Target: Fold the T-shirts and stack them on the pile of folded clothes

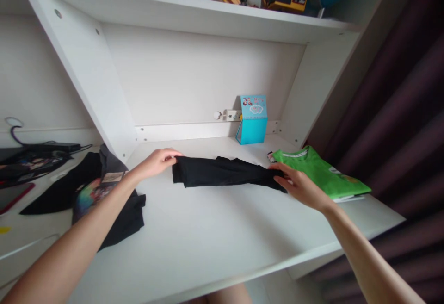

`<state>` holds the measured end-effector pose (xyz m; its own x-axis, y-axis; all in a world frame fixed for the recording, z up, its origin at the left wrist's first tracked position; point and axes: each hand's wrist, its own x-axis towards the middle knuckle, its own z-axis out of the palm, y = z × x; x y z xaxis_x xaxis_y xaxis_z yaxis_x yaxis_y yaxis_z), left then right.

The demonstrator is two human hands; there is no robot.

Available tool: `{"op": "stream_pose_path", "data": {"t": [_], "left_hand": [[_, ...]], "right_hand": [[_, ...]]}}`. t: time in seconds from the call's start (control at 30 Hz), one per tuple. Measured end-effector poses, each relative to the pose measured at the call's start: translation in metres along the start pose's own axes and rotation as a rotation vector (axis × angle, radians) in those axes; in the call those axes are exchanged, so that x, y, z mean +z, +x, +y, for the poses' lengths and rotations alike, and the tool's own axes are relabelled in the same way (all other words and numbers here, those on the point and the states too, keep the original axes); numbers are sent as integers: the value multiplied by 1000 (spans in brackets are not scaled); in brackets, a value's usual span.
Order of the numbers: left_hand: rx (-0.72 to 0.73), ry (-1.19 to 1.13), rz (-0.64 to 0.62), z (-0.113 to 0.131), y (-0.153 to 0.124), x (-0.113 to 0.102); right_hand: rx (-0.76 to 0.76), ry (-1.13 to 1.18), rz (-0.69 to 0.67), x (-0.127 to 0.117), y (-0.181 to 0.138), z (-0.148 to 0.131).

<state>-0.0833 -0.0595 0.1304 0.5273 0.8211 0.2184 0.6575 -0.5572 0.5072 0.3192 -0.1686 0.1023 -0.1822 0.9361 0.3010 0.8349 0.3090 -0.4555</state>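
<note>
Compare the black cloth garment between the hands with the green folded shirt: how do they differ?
The black cloth garment is a long narrow band lying crosswise; the green folded shirt is a wider flat rectangle. The left hand pinches one end of the black garment and the right hand rests on the other; no hand rests on the green shirt. Both lie on the white desk.
</note>
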Motion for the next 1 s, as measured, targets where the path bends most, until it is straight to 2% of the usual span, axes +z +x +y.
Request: {"op": "stream_pose_path", "data": {"t": [0.07, 0.13, 0.23, 0.3, 0.37, 0.4, 0.5, 0.53, 0.57, 0.6, 0.67, 0.73, 0.8, 0.87, 0.93, 1.0], "left_hand": [[-77, -37, 41, -9, 10, -1], [-144, -24, 98, -5, 16, 8], [-100, -37, 173, 29, 10, 28], [47, -109, 41, 66, -5, 39], [214, -160, -221, 103, -27, 49], [257, -184, -294, 117, -38, 53], [212, -207, -363, 139, -64, 65], [168, -185, -352, 140, -70, 70], [141, -146, -348, 139, -75, 75], [150, -97, -358, 139, -79, 80], [299, 13, -432, 139, -87, 90], [516, 109, -516, 145, -95, 100], [649, 174, -532, 154, -100, 106], [668, 201, -527, 162, -104, 105], [618, 187, -536, 165, -107, 96], [524, 142, -520, 161, -110, 82]], "right_hand": [[4, 115, 12, -7, 2, -15], [-6, 236, -15, -6, 4, -33], [6, 420, -120, 14, 0, -67], [50, 608, -218, 36, -8, -90], [86, 861, -357, 54, -15, -108], [78, 979, -445, 60, -18, -114], [-49, 1121, -681, 61, -11, -113], [-90, 1082, -720, 59, -3, -109], [-110, 1010, -704, 56, 6, -104], [-115, 904, -631, 55, 18, -100], [-151, 631, -412, 60, 42, -97], [-329, 376, -261, 74, 62, -107], [-612, 171, -315, 96, 73, -124], [-826, -20, -468, 118, 76, -141], [-901, -203, -543, 133, 76, -148], [-842, -318, -479, 133, 78, -143]]}}
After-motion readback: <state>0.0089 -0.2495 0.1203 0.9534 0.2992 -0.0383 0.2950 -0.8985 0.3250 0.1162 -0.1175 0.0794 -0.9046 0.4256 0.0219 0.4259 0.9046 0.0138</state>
